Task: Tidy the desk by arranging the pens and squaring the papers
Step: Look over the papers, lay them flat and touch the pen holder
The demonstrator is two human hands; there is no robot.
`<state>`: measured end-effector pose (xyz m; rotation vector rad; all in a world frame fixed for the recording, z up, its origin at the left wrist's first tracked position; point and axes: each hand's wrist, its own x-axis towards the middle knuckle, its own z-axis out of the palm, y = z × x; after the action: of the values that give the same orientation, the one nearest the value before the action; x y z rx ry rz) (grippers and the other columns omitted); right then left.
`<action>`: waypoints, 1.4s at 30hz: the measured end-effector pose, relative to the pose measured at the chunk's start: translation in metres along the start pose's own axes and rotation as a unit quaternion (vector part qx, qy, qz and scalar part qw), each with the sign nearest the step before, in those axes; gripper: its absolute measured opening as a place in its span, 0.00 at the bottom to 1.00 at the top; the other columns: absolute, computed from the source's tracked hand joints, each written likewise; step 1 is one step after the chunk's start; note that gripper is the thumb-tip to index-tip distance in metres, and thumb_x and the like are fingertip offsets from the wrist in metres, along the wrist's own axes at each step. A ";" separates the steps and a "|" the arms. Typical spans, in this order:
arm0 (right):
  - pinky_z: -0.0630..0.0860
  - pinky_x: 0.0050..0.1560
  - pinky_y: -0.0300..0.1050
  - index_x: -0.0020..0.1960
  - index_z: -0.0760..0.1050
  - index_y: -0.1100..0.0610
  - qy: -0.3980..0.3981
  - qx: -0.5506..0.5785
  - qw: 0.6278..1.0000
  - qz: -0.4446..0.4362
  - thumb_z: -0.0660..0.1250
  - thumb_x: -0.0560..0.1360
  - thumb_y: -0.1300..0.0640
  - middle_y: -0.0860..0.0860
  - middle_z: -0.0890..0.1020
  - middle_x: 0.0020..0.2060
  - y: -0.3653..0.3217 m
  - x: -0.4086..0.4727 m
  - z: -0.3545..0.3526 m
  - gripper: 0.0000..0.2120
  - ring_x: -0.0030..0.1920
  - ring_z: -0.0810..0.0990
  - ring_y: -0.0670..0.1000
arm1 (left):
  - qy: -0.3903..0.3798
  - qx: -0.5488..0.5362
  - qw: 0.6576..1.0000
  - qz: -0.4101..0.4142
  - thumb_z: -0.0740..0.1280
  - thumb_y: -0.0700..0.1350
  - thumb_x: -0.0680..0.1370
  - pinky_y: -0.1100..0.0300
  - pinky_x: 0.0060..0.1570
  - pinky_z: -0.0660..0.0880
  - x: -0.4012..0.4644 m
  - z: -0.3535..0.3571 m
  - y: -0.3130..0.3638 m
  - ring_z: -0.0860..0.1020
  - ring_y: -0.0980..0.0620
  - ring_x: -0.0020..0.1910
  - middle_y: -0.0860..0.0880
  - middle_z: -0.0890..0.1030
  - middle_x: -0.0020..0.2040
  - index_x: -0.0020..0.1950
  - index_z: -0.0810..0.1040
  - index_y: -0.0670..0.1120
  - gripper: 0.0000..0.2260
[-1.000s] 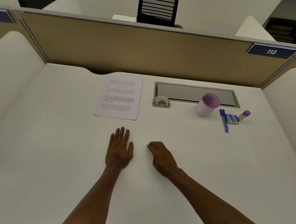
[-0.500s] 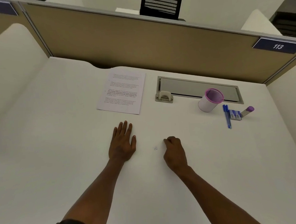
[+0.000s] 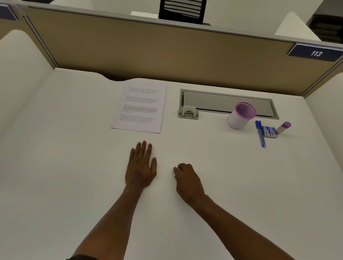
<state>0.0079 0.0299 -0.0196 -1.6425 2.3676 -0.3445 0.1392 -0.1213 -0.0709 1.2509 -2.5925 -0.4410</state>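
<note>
The white desk (image 3: 71, 172) fills most of the frame, bare across its lower half, which leaves working room in front of the person. In the upper middle a printed stack of papers (image 3: 139, 109) lies flat and slightly skewed to the desk's edge, so it probably awaits squaring; whether it is one sheet or several cannot be told from this angle. Right of it a grey cable hatch (image 3: 224, 100) is sunk into the surface. The left hand (image 3: 140, 166) rests palm down in the centre, fingers straight and together, just below the papers and nearest to them, a fair starting place for reaching up to them. The right hand (image 3: 188, 179) sits beside it with fingers loosely curled under, holding nothing. At the right of the frame a white cup with a pink rim (image 3: 241, 115) stands on the hatch's front edge, seemingly empty, a likely holder for the blue pens (image 3: 260, 133) lying side by side just below and right of it. Next to them lie a small blue box (image 3: 270, 131) and a purple-capped marker (image 3: 283, 127).
</note>
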 end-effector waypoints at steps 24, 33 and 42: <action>0.71 0.40 0.47 0.42 0.78 0.61 -0.055 0.026 0.998 -0.017 0.62 0.66 0.70 0.57 0.81 0.41 0.001 0.021 -0.011 0.09 0.43 0.79 0.57 | -0.005 -0.007 1.000 0.003 0.51 0.56 0.81 0.50 0.80 0.47 0.000 -0.001 0.000 0.49 0.50 0.81 0.47 0.55 0.81 0.81 0.56 0.48 0.28; 0.81 0.40 0.37 0.43 0.80 0.66 0.009 0.754 0.557 0.347 0.66 0.72 0.75 0.57 0.84 0.38 0.046 0.025 -0.048 0.07 0.43 0.83 0.52 | -0.021 -0.009 1.000 -0.007 0.55 0.51 0.80 0.46 0.79 0.48 0.002 -0.008 0.009 0.52 0.45 0.81 0.44 0.57 0.81 0.79 0.60 0.44 0.28; 0.82 0.47 0.39 0.48 0.78 0.65 0.135 0.805 0.500 0.289 0.65 0.75 0.72 0.57 0.83 0.43 0.122 0.052 -0.141 0.06 0.47 0.82 0.52 | -0.038 -0.035 0.995 0.082 0.50 0.56 0.81 0.50 0.79 0.47 0.023 0.005 0.035 0.49 0.49 0.81 0.48 0.54 0.81 0.80 0.58 0.48 0.28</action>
<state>-0.1632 0.0308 0.0702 0.1626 1.2143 -1.8713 0.0981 -0.1178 -0.0613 1.0086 -2.6917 -0.5514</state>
